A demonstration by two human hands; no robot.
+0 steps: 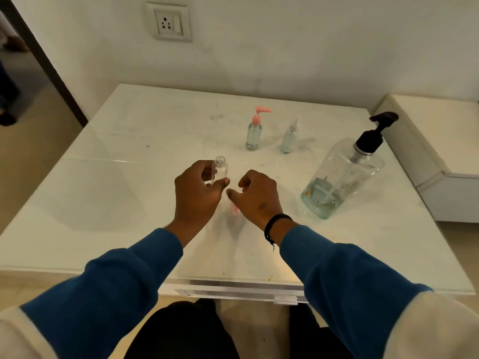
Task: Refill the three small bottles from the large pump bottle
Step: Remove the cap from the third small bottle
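- The white table carries everything; its top looks glossy, so a light empty bottle could skid if set down carelessly.
- The large pump bottle stands at the right of the table, near the right hand; only a shallow pool of liquid shows at its base, and the black pump head points right, away from the hands; I judge the spout should be turned toward the open neck before any press, and presses kept slow since little liquid is left.
- Two small bottles wait at the back: the pink-pump bottle and, just beside it, the clear spray bottle; both are capped and upright; how full they are I cannot tell.
- The left hand grasps the uncapped small bottle near the table's middle, fingers and thumb curled round its body, neck open and upward; it should be kept vertical and brought right under the spout.
- The right hand hovers close beside, fingers loosely curled, holding nothing I can see; it is the natural one to work the pump.
- A pink piece, probably the removed cap, lies on the table between the hands, mostly hidden; best kept within reach.
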